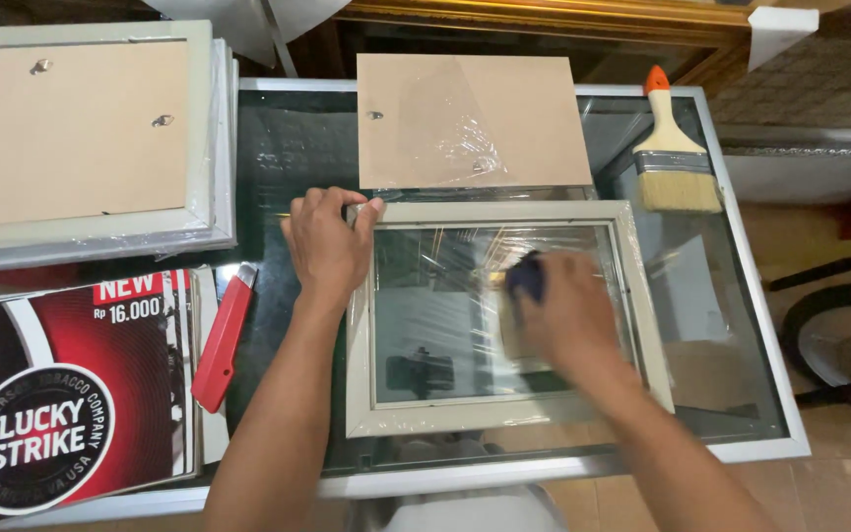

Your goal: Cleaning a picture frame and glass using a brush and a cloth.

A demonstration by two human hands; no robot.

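Observation:
A pale grey-white picture frame with a glass pane lies flat on the glass tabletop, partly wrapped in clear plastic film. My left hand presses down on the frame's upper left corner. My right hand is blurred over the right part of the glass and grips a small dark blue object, which rests on the pane; its exact kind is hard to tell.
A beige backing board with film lies just beyond the frame. A paintbrush with an orange handle tip lies at the right. A red utility knife rests left of my forearm. Stacked frames and a red-black printed sheet fill the left.

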